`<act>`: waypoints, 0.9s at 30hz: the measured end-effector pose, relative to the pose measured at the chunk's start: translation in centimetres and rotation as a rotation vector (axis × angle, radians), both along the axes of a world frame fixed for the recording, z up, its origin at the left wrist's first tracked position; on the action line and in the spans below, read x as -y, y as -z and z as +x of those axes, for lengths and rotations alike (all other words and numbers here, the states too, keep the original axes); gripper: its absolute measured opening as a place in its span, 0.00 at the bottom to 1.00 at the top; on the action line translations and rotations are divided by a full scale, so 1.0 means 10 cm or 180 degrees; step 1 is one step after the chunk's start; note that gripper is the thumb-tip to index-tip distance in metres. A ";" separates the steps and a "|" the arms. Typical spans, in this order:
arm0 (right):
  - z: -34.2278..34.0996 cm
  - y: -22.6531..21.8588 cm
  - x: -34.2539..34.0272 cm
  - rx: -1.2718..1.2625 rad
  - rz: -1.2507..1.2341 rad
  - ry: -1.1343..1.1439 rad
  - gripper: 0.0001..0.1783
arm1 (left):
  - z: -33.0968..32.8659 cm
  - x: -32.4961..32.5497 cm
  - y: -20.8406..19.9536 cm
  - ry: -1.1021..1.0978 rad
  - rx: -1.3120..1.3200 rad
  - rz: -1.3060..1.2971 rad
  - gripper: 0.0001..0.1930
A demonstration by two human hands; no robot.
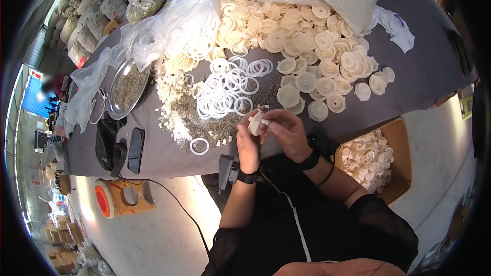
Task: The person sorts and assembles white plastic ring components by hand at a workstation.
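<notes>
Both hands hold one small cream plastic wheel part (254, 122); the left hand (247, 145) grips it from below; the right hand (287, 132) pinches its top; thin white plastic rings (225, 92) lie near on the grey table (419, 71).

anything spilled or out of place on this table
Nothing looks damaged. Small parts lie strewn loose over the table beside the metal tray, and one white ring sits apart from the ring pile.
</notes>
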State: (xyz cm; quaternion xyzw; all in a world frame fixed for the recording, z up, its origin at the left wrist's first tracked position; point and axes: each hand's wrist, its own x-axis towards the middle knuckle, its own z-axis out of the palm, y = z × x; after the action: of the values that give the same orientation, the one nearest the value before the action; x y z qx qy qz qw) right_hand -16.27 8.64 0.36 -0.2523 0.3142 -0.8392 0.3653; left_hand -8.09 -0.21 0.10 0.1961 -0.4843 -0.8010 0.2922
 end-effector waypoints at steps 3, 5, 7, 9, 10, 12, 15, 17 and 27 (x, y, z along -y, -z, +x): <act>0.04 0.05 -0.05 0.0110 0.0086 -0.0288 0.11 | 0.08 0.06 0.02 0.0818 -0.0518 0.0697 0.21; 0.04 0.12 -0.06 0.0153 0.0200 -0.0084 0.10 | 0.09 0.04 -0.02 0.0712 -0.0234 0.0634 0.21; 0.04 0.11 -0.07 0.0067 0.0195 0.0173 0.10 | 0.13 0.04 -0.01 0.0683 -0.0380 0.0650 0.19; 0.06 0.08 -0.10 -0.0024 0.0206 0.0411 0.11 | 0.13 0.02 0.03 -0.0358 -0.0164 0.0150 0.19; 0.07 0.03 -0.12 -0.0318 0.0317 0.0341 0.11 | 0.12 0.05 0.10 -0.0672 -0.0289 0.0109 0.22; 0.12 -0.06 -0.16 -0.0601 0.0474 0.0300 0.11 | 0.12 0.02 0.01 -0.0885 0.0055 -0.0576 0.18; 0.14 -0.09 -0.13 -0.0566 0.0857 0.0102 0.12 | 0.12 -0.07 -0.13 -0.0861 0.0119 -0.0756 0.17; 0.10 -0.04 -0.13 -0.0503 0.1003 0.0188 0.12 | 0.17 -0.09 -0.19 -0.0761 0.0109 -0.0747 0.17; 0.12 0.01 -0.17 -0.0619 0.1067 0.0445 0.12 | 0.21 -0.19 -0.16 -0.0726 0.0517 -0.1370 0.18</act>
State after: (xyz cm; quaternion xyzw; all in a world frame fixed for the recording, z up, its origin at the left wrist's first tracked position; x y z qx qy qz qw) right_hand -15.06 10.38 0.26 -0.2453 0.4999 -0.7702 0.3109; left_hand -6.02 1.72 1.72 0.2464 -0.6403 -0.6230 0.3758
